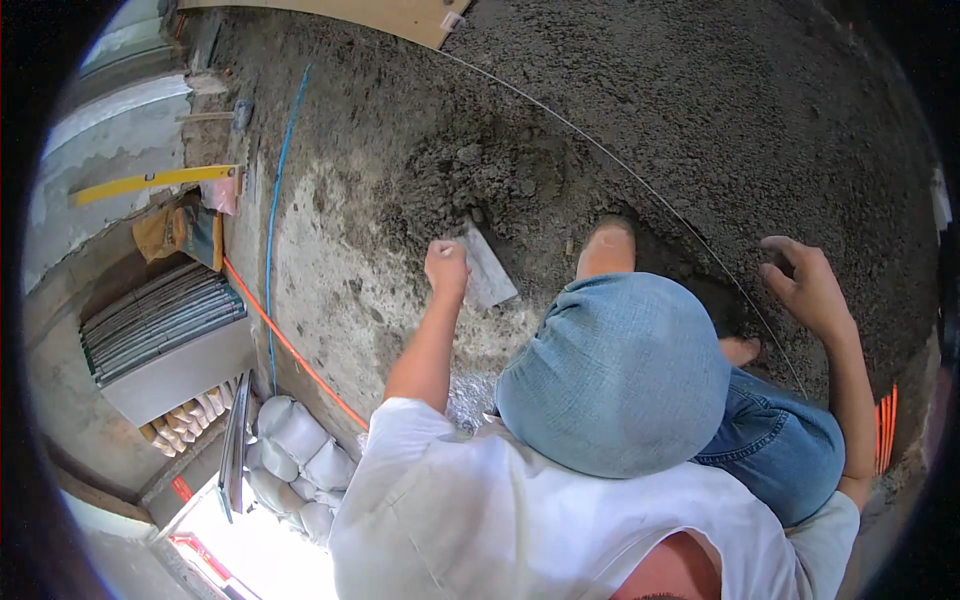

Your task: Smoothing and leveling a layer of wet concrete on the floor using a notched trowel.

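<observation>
My left hand (447,266) is closed in a fist on a flat metal trowel (488,268), whose blade lies low over the floor. Just beyond the blade rises a dark, crumbly heap of damp mortar (470,170). The trowel's handle is mostly covered by my fingers. On the other side, my right hand (808,292) hovers over the dark mortar bed (780,130), thumb and fingers curved but apart, with nothing visible in it. A thin pale string (640,180) runs across the mortar, left of that hand. I am squatting, my bare foot (608,245) between the trowel and the string.
At the left are a blue hose (287,150), an orange line (290,345), a yellow spirit level (150,182) and a stack of panels (165,325). Filled white bags (295,440) sit lower left. A board (350,14) lies at the far edge; orange rods (886,430) stand right.
</observation>
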A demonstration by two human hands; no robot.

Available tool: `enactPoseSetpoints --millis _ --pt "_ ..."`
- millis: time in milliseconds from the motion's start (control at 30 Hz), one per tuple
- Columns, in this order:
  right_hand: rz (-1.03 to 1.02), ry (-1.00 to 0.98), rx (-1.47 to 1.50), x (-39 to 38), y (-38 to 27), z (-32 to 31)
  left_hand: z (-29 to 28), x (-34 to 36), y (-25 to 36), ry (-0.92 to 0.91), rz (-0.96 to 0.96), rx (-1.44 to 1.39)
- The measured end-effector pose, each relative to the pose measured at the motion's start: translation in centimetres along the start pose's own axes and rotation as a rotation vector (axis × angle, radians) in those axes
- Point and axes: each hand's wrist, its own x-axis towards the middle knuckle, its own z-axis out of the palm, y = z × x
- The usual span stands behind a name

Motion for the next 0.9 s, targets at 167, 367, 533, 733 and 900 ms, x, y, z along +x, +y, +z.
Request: enactPoseSetpoints --millis 167,367,533,733,900 --pt "0.047 0.094 -0.051 -2.6 3.0 -1.8 -2.7 0.0 1.3 0.034 0.439 0.323" --pt "0.115 0.017 0.025 -3.7 9.3 3.4 2.1 1.4 7.5 -0.33 0.356 0.194" --pt "0.247 0.154 0.322 -10.5 12.7 7.5 7.9 -1.3 15.3 -0.553 0.748 0.383" --pt "0.293 0.289 0.459 -15.9 16.0 13.3 11.7 -11.5 28.4 -0.789 1.221 0.505" --pt "0.371 0.354 0.586 -19.0 16.6 16.8 23.3 -25.6 37.6 -1.051 1.522 0.823"
